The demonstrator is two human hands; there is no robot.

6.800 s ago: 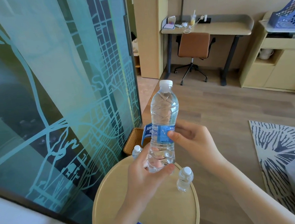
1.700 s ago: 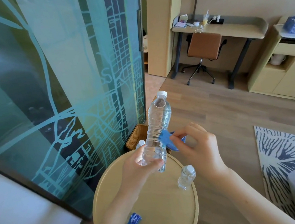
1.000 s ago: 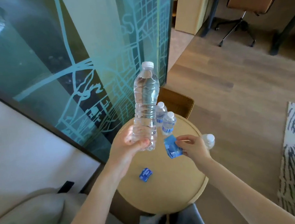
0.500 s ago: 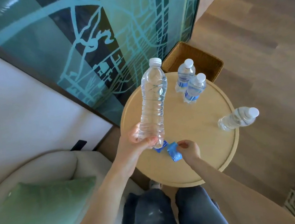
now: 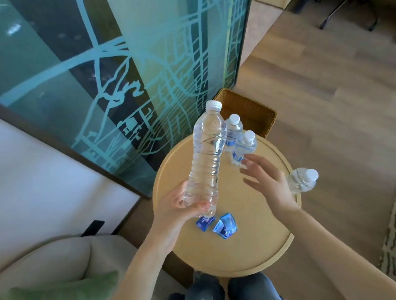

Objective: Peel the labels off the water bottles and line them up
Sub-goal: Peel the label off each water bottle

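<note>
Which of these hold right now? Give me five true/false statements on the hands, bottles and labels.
1. The left hand grips a bottle that has no label. True.
2. The right hand pinches a blue label. False: it is open and empty; two peeled labels lie on the table.
3. Two labelled bottles stand at the table's far side. True.
4. Every bottle stands in one row. False: a bare bottle sits apart by the right rim, and one is in hand.
5. The wicker basket is on the table. False: it is on the floor beyond it.
</note>
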